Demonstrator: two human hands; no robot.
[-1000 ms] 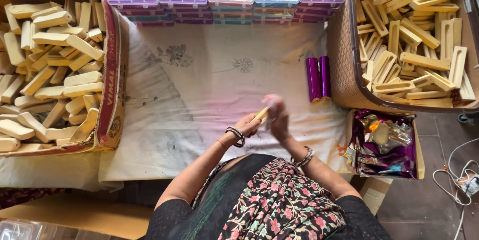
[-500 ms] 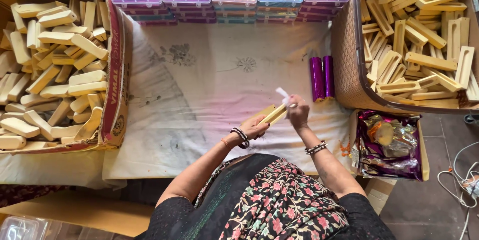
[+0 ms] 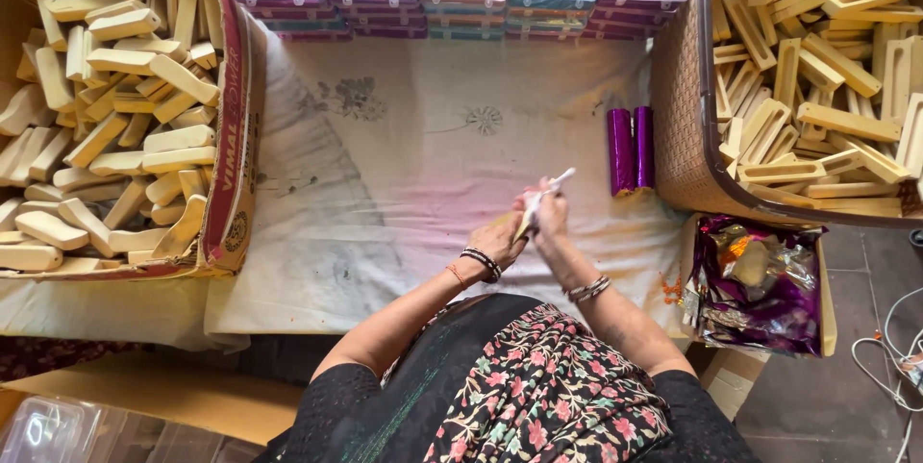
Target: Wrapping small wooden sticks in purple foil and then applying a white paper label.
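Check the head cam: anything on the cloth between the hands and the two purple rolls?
In the head view that stretch is bare. Only the pale printed cloth shows between the right hand, which grips a pale bar with the left hand, and the purple rolls.

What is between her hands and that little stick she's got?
Nothing visible. The left hand and right hand both touch the pale stick directly, above the white cloth. How much of it the fingers hide cannot be told.
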